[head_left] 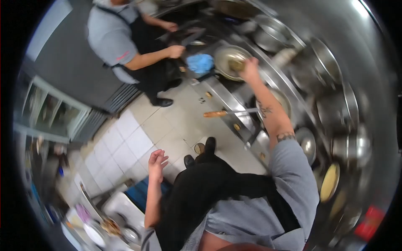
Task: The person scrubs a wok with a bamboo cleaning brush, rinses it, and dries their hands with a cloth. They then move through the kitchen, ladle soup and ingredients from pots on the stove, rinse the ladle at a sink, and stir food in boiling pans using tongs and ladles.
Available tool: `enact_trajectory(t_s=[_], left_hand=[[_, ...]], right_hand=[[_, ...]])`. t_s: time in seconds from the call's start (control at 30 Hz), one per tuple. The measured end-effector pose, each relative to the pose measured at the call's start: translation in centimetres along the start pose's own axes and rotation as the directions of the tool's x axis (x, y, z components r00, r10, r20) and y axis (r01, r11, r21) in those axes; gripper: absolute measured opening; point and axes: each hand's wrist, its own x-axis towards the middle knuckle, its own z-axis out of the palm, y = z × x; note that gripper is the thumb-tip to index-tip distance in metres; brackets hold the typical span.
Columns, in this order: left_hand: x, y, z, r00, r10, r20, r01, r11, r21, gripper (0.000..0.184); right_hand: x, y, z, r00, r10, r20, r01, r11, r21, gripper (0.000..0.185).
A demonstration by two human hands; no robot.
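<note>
R hand at rim of light-bottomed pan; L hand well apart.
Pan lies fwd-L of R hand, on the stove, w/ a brownish lump right by the fingertips; blurred, so can't tell if R hand grips it. Pan's round, so no long axis; R arm is clearly the nearer. L hand hangs over the floor, fingers loosely curled & apart, nothing in it. Wood-handled tool lies crosswise btwn the two, handle to L, shaft twd R forearm. Blue cloth just beside pan, far side from R hand.
</note>
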Motion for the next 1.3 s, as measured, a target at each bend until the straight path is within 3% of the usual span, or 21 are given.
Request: enact_trajectory(t_s=[0.03,0.07,0.13,0.17,0.23,0.3,0.37,0.47,0.6,0.7,0.73,0.77,0.8,0.9,0.93,0.97,1.0,1.03,1.1,1.2,1.3], left_hand=[[0.3,-1.3,-0.8,0.993,-0.029,-0.114,0.028,1.000,-0.012,0.028],[0.5,-3.1,-1.7,0.977,-0.050,-0.208,0.057,0.998,0.024,0.030],[2.0,-9.8,-4.3,0.954,-0.038,-0.298,0.066,0.994,0.087,0.030],[0.6,-8.4,-3.2,0.933,-0.049,-0.355,0.166,0.937,0.306,0.034],[-0.1,-11.4,-2.2,0.896,0.018,-0.444,0.160,0.919,0.361,0.043],[-3.0,-9.5,-0.4,0.878,-0.009,-0.478,0.158,0.949,0.272,0.041],[-1.0,-6.7,2.4,0.901,0.112,-0.420,0.060,0.925,0.375,0.038],[-1.3,-5.8,4.2,0.911,0.227,-0.345,-0.059,0.899,0.435,0.038],[-1.4,-1.1,5.4,0.953,0.257,-0.158,-0.167,0.885,0.434,0.040],[-1.4,1.1,4.1,0.936,0.350,-0.025,-0.305,0.847,0.435,0.032],[0.0,0.6,3.8,0.930,0.368,-0.004,-0.345,0.877,0.334,0.029],[1.7,-0.7,3.3,0.926,0.371,0.065,-0.375,0.896,0.239,0.026],[3.3,-1.1,2.9,0.919,0.356,0.169,-0.381,0.912,0.149,0.023],[6.7,1.7,2.1,0.890,0.197,0.411,-0.299,0.933,0.199,0.024],[7.0,2.3,2.3,0.881,0.127,0.455,-0.277,0.920,0.279,0.025],[8.7,1.9,2.1,0.842,0.094,0.531,-0.279,0.919,0.280,0.028],[10.0,1.8,2.5,0.814,0.075,0.576,-0.279,0.920,0.275,0.030],[10.1,3.0,3.5,0.784,0.053,0.618,-0.354,0.856,0.376,0.034],[10.1,6.0,6.8,0.752,0.035,0.659,-0.496,0.687,0.530,0.040],[12.5,4.3,12.8,0.453,0.251,0.855,-0.884,0.251,0.394,0.056],[11.9,3.9,19.0,0.355,0.200,0.913,-0.932,-0.001,0.362,0.068]], right_hand=[[1.2,0.4,-0.3,0.995,-0.091,0.049,0.100,0.967,-0.236,0.027],[3.5,2.1,2.2,0.988,-0.128,0.083,0.143,0.966,-0.217,0.028],[5.8,5.3,7.2,0.970,-0.203,0.134,0.215,0.973,-0.080,0.036],[7.0,7.5,9.7,0.954,-0.256,0.157,0.260,0.966,-0.001,0.042],[10.6,11.0,15.2,0.868,-0.490,0.079,0.471,0.863,0.185,0.041],[12.9,11.1,16.4,0.791,-0.235,0.565,0.412,0.888,-0.207,0.048],[15.6,12.4,20.3,0.685,-0.123,0.718,0.404,0.884,-0.234,0.038],[16.5,13.8,20.9,0.629,-0.173,0.758,0.556,0.781,-0.283,0.033],[17.2,13.8,16.6,0.771,-0.353,0.531,0.557,0.778,-0.292,0.031],[15.9,16.1,12.3,0.676,-0.599,0.429,0.686,0.724,-0.070,0.030],[11.6,12.6,9.0,0.896,-0.336,0.289,0.374,0.923,-0.088,0.032],[6.3,4.6,2.9,0.950,-0.123,0.288,0.203,0.941,-0.269,0.030],[1.9,6.9,3.5,0.940,-0.334,0.066,0.324,0.938,0.124,0.032],[-14.9,-4.7,-1.9,1.000,-0.010,-0.004,0.011,0.994,0.106,0.026],[-18.7,-10.2,-5.5,0.892,0.230,0.389,-0.259,0.966,0.022,0.023],[-23.4,-14.4,-6.3,0.945,0.202,0.256,-0.293,0.871,0.394,0.021],[-28.3,-16.4,-6.9,0.767,0.288,0.573,-0.569,0.719,0.400,0.019],[-28.8,-20.3,-11.6,0.637,0.110,0.763,-0.512,0.800,0.312,0.027],[-35.8,-20.1,-9.7,0.467,0.057,0.883,-0.707,0.624,0.334,0.030],[-39.0,-20.2,-11.6,0.497,0.127,0.859,-0.804,0.441,0.399,0.033],[-40.2,-20.7,-14.1,0.544,0.171,0.821,-0.775,0.476,0.415,0.037]])
